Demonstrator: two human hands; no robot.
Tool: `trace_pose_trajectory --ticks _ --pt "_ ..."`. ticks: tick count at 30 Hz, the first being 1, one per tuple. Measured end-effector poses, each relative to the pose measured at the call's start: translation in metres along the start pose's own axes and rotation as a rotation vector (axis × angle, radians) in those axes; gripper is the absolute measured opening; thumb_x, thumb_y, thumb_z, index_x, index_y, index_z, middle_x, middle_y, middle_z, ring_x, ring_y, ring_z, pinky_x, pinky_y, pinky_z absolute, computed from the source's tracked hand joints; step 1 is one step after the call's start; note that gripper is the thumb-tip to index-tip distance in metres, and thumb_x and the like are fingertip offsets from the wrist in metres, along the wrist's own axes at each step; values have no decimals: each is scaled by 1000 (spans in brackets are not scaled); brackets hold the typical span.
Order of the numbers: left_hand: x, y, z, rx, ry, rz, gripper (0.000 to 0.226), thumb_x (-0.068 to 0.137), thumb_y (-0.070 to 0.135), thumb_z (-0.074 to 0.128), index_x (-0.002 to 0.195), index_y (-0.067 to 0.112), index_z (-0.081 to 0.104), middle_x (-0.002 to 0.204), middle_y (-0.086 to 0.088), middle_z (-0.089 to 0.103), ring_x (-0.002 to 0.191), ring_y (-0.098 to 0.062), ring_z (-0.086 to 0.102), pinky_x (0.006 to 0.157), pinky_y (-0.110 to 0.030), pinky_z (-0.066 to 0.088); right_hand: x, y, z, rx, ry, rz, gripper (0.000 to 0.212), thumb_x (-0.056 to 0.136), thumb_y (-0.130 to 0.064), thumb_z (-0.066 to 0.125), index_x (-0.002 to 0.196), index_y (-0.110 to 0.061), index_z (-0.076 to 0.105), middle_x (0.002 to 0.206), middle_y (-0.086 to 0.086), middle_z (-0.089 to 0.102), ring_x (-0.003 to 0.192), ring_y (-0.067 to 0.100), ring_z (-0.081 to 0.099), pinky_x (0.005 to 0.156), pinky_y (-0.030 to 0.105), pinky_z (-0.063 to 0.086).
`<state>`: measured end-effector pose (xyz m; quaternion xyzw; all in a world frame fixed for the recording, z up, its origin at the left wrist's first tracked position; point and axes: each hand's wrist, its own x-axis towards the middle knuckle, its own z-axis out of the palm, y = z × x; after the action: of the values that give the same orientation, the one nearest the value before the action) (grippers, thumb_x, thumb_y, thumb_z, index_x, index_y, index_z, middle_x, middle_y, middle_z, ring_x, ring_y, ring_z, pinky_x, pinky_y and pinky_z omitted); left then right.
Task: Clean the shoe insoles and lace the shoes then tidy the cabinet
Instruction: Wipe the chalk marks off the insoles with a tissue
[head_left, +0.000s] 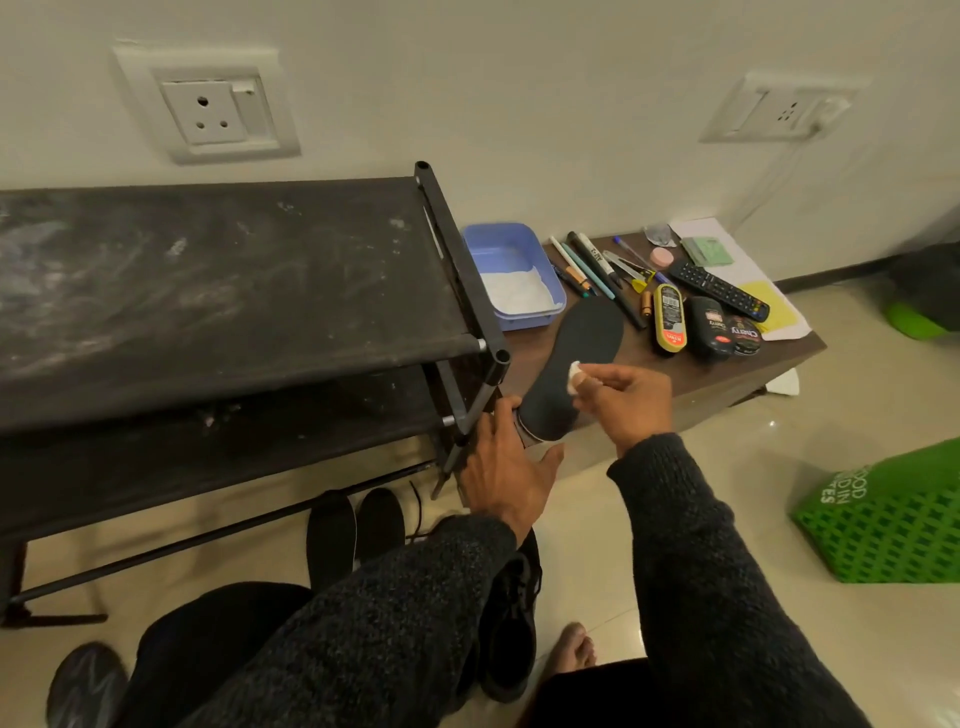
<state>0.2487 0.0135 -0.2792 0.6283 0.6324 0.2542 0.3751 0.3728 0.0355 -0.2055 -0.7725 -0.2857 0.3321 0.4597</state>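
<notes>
Dim warm indoor light – soft shadows, faint glare on floor tiles (769, 431) – wide-angle bending at edges.

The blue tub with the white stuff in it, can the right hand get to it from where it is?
Probably yes. The right hand pinches a white wad over the insole, and the blue tub sits just beyond the insole's far end, with nothing standing between.
</notes>
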Motion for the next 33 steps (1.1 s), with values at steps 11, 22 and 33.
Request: trace_pose_trajectory --ticks 11,22,33 --pt "-13 8 1 -38 31 -49 74 83 50 78 140 37 33 141 5 52 119 -18 60 90 -42 57 36 39 -14 75 333 102 11 80 -17 83 77 -21 74 82 1 74 81 19 71 85 44 61" --pt "-32 2 3 -470 64 -335 63 81 44 82 133 34 46 110 14 61 106 -12 62 91 -34 55 41 52 -2 99 365 113 3 83 -17 79 83 -20 78 81 -3 71 79 14 66 93 45 58" --pt "-36 0 -10 -809 -14 -494 14 95 17 68 107 23 74 102 -1 75 82 -16 67 65 -25 53 38 57 -15 205 320 175 8 88 -13 75 95 -15 76 83 4 72 85 26 73 85 46 62"
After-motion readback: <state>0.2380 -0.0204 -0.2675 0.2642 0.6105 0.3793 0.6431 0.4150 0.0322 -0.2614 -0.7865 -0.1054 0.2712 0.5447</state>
